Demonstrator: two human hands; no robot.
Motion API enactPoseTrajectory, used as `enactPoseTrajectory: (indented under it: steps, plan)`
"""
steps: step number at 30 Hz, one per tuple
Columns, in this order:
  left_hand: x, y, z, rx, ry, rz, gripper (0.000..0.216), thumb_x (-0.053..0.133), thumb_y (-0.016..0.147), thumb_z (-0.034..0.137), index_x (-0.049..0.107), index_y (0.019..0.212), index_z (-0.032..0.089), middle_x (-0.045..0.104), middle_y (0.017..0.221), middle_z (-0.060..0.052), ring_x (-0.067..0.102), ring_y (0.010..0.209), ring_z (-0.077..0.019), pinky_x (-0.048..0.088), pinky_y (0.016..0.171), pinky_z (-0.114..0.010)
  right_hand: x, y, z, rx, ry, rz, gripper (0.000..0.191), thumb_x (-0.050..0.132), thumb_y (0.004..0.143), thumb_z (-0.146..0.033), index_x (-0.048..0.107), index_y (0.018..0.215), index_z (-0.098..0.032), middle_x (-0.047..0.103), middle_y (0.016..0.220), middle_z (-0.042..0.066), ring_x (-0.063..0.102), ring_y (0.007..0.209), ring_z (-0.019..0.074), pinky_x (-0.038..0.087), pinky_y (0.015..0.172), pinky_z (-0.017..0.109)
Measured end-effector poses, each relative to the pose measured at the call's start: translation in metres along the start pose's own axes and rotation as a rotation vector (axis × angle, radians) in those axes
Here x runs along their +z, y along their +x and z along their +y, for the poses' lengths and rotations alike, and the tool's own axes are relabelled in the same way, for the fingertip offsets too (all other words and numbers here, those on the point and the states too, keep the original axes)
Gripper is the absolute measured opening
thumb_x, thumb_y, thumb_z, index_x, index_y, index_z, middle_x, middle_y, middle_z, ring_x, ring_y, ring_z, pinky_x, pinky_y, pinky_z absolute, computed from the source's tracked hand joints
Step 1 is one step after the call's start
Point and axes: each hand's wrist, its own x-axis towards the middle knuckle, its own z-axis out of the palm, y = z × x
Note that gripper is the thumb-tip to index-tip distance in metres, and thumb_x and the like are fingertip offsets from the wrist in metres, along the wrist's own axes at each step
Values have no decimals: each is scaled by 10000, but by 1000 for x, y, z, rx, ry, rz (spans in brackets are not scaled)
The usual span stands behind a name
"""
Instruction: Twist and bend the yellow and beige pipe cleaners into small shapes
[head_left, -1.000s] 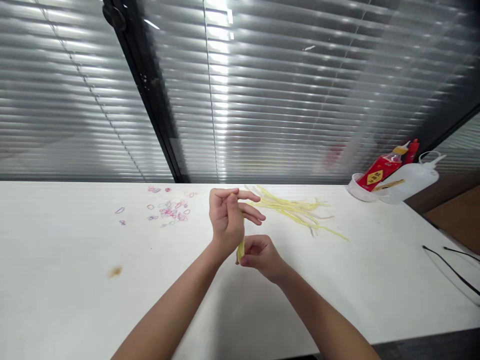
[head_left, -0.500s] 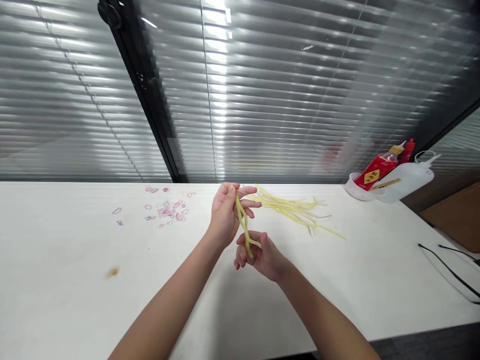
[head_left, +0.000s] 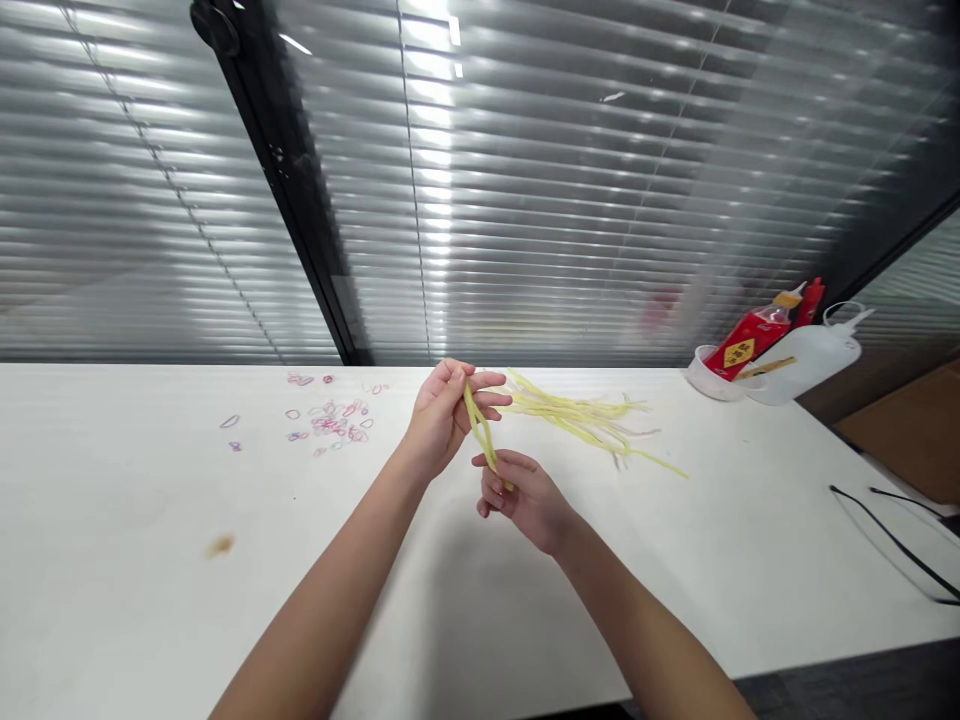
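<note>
A folded yellow pipe cleaner [head_left: 481, 432] hangs between my hands above the table. My left hand [head_left: 441, 412] pinches its upper end between thumb and forefinger, the other fingers stretched out to the right. Lower and to the right, my right hand [head_left: 529, 500] has its fingers closed around the bottom ends, which it partly hides. Between the hands the two strands run close together with a narrow gap. Just behind, a loose pile of yellow pipe cleaners [head_left: 574, 410] lies spread to the right, a few brownish ones among them.
Small coloured rubber bands [head_left: 337, 425] are scattered on the white table [head_left: 135, 600] at left, near a brown stain [head_left: 221, 545]. A red bottle [head_left: 750, 340], clear bowl [head_left: 709, 382] and white squeeze bottle [head_left: 810, 360] stand back right. Black cables [head_left: 892, 535] cross the right edge.
My right hand has moved up along the pipe cleaner and closed on its lower ends, which hung loose over the fingers before. The left hand keeps its pinch, shifted slightly left.
</note>
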Motion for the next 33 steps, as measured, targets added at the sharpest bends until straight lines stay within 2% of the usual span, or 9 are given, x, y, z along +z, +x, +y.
enactPoseTrajectory:
  steps: [6,11,14,19,25,28,33]
  plan:
    - [0,0,3,-2,70,-41,170,539,872,333,463,856,181,717,921,-59,698,765,-185,530,620,-270,-2,3,-1,16,-185,96,229,680,746,-294,728,939,-182,436,596,-29,367,554,87,391,607,289]
    - [1,-2,3,-6,168,-90,178,502,892,344,445,845,182,719,934,-74,698,775,-197,518,636,-282,-3,4,1,-21,-356,186,177,728,678,-308,751,810,-191,583,748,23,424,642,110,376,612,281]
    - [2,-3,2,-14,214,-103,170,479,903,342,435,850,187,718,932,-80,696,780,-194,510,652,-286,-4,5,1,-72,-442,206,180,737,661,-314,752,788,-188,617,757,36,447,697,138,372,605,278]
    - [3,-5,4,-35,282,-128,194,487,894,366,426,836,191,715,935,-89,696,741,-186,494,663,-286,-3,4,0,-57,-476,224,189,747,653,-334,745,771,-186,643,741,36,476,688,143,370,601,282]
    - [7,-7,7,-103,276,-185,203,479,885,398,416,863,206,699,878,-56,624,473,-131,417,416,-213,-3,4,0,-22,-475,202,154,755,644,-322,730,707,-184,660,807,55,532,785,183,360,600,277]
    - [11,-8,1,-119,258,-134,211,489,872,414,429,869,211,668,793,-16,523,367,-86,328,324,-179,-4,5,3,-69,-504,206,123,742,663,-314,717,661,-193,597,736,21,516,768,170,346,604,275]
    - [16,-7,-10,-95,202,48,194,530,848,379,451,843,201,566,618,49,291,294,-3,182,324,-140,-3,3,8,-177,-615,203,116,725,685,-311,706,699,-197,464,657,-27,348,586,98,286,554,271]
